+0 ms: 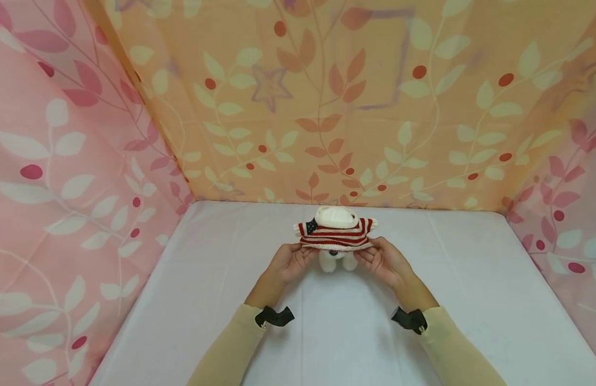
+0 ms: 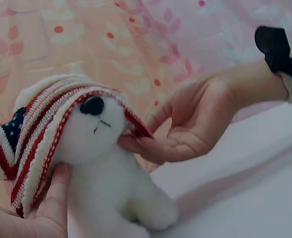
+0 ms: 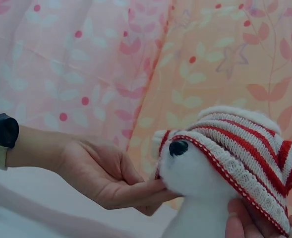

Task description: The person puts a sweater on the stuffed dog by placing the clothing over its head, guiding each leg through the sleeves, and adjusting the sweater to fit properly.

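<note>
A white plush toy animal (image 2: 108, 183) sits upright on the white table, its black nose and stitched mouth showing. Over the upper part of its head lies a small knitted sweater (image 1: 336, 236) in red and cream stripes with a dark blue patch; the eyes are hidden. My left hand (image 1: 290, 262) pinches the sweater's hem on one side of the head. On the other side my right hand (image 1: 387, 262) pinches the same hem, fingers under the edge and close to the cheek. Both short sleeves stick out sideways, and the white collar (image 1: 336, 217) sits on top.
The white-covered table (image 1: 346, 332) spreads around the toy. Behind it hangs an orange leaf-patterned cloth (image 1: 322, 107), with a pink patterned cloth (image 1: 52, 214) at the left and another at the right. Each wrist wears a black strap-on device (image 1: 274, 316).
</note>
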`<state>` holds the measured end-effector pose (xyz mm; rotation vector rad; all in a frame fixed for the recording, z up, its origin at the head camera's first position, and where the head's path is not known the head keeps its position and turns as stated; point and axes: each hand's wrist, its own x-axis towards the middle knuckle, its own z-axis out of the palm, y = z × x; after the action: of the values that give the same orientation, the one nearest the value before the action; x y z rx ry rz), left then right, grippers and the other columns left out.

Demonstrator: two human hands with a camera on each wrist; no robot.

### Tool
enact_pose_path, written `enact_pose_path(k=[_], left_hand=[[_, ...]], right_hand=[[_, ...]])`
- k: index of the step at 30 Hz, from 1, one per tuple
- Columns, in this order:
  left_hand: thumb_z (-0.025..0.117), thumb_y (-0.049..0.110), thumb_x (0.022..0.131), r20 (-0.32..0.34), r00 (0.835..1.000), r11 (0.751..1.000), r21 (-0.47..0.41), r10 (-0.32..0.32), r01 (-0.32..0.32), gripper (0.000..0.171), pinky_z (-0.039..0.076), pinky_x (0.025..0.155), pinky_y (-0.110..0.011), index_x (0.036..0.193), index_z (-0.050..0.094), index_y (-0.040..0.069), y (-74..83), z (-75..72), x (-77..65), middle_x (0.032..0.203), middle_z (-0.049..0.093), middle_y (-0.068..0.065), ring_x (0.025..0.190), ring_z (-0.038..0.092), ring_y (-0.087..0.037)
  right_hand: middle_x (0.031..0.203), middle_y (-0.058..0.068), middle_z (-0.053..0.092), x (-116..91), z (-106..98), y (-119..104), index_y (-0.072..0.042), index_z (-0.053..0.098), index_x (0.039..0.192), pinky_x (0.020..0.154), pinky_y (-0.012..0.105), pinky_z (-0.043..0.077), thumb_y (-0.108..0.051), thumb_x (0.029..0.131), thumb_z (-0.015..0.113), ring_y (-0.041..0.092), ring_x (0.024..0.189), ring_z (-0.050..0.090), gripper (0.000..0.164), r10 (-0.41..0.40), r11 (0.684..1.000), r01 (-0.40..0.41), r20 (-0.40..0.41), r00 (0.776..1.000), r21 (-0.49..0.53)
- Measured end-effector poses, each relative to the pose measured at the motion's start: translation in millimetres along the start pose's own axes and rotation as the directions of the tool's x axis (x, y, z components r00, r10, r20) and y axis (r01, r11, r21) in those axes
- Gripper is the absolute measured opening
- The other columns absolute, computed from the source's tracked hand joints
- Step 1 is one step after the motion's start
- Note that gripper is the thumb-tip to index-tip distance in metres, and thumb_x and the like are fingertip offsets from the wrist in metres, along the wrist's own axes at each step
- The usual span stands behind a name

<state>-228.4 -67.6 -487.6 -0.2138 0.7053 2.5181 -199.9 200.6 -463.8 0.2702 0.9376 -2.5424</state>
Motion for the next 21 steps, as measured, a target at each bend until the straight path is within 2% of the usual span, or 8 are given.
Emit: enact_pose_path(k=[3,6,8,10,14,18,21], left_hand=[[0.016,0.008,0.110,0.000,1.000,0.999,-0.048,-0.015,0.015,0.049,0.040,0.109,-0.035,0.156,0.014,-0.010,-3.3,1.1,-0.9,0.162,0.021,-0.029,0.149,0.026,-0.033],[0.023,0.009,0.112,0.004,1.000,0.999,0.038,0.014,-0.014,0.046,0.049,0.102,-0.034,0.154,0.023,-0.009,-6.8,2.9,-0.5,0.154,0.038,-0.028,0.138,0.048,-0.031],[0.029,0.011,0.112,0.014,0.999,0.994,0.106,0.039,-0.041,0.042,0.053,0.097,-0.034,0.149,0.032,-0.008,-8.7,4.8,-0.2,0.141,0.054,-0.025,0.123,0.061,-0.028],[0.035,0.013,0.112,0.024,0.998,0.987,0.149,0.054,-0.057,0.037,0.054,0.094,-0.034,0.143,0.040,-0.006,-10.3,5.7,-1.0,0.127,0.064,-0.020,0.110,0.068,-0.024],[0.038,0.022,0.111,0.037,0.998,0.985,0.165,0.045,-0.051,0.035,0.053,0.096,-0.036,0.135,0.044,-0.003,-12.9,4.8,-6.4,0.114,0.067,-0.013,0.106,0.067,-0.023],[0.037,0.030,0.110,0.029,0.999,0.978,0.208,0.016,-0.022,0.048,0.051,0.099,-0.037,0.143,0.037,-0.006,-16.9,3.8,-16.9,0.114,0.064,-0.014,0.110,0.064,-0.026],[0.038,0.036,0.110,0.022,1.000,0.963,0.271,0.003,-0.009,0.056,0.052,0.098,-0.035,0.146,0.034,-0.007,-21.1,6.4,-24.4,0.116,0.064,-0.013,0.111,0.065,-0.026]], right_hand=[[0.105,0.013,0.075,-2,-1,1,-0.003,0.062,0.111,0.093,0.037,0.054,-0.011,0.110,0.031,0.022,0.102,0.071,0.032,0.007,1.000,-0.008,-0.017,1.000,-0.011],[0.104,0.012,0.075,-4,0,2,-0.004,0.059,0.113,0.089,0.035,0.056,-0.012,0.110,0.032,0.021,0.100,0.071,0.029,0.001,0.999,-0.003,-0.036,0.999,-0.036],[0.104,0.011,0.074,-7,1,2,-0.004,0.057,0.116,0.086,0.034,0.056,-0.013,0.110,0.033,0.021,0.099,0.071,0.026,-0.011,0.999,0.009,-0.043,0.999,-0.054],[0.104,0.010,0.074,-9,2,2,-0.005,0.055,0.116,0.085,0.034,0.056,-0.016,0.110,0.036,0.021,0.097,0.070,0.023,-0.018,0.998,0.015,-0.046,0.999,-0.066],[0.104,0.008,0.071,-17,5,6,-0.005,0.054,0.117,0.091,0.034,0.053,-0.027,0.110,0.042,0.023,0.100,0.068,0.026,-0.008,0.995,0.002,-0.060,0.998,-0.095],[0.109,0.006,0.070,-29,12,16,-0.004,0.051,0.123,0.094,0.033,0.052,-0.037,0.109,0.045,0.023,0.104,0.067,0.037,0.010,0.989,-0.022,-0.084,0.996,-0.147],[0.110,0.004,0.068,-35,18,25,-0.006,0.051,0.125,0.090,0.031,0.053,-0.039,0.108,0.048,0.022,0.104,0.066,0.038,-0.009,0.979,-0.013,-0.103,0.995,-0.203]])
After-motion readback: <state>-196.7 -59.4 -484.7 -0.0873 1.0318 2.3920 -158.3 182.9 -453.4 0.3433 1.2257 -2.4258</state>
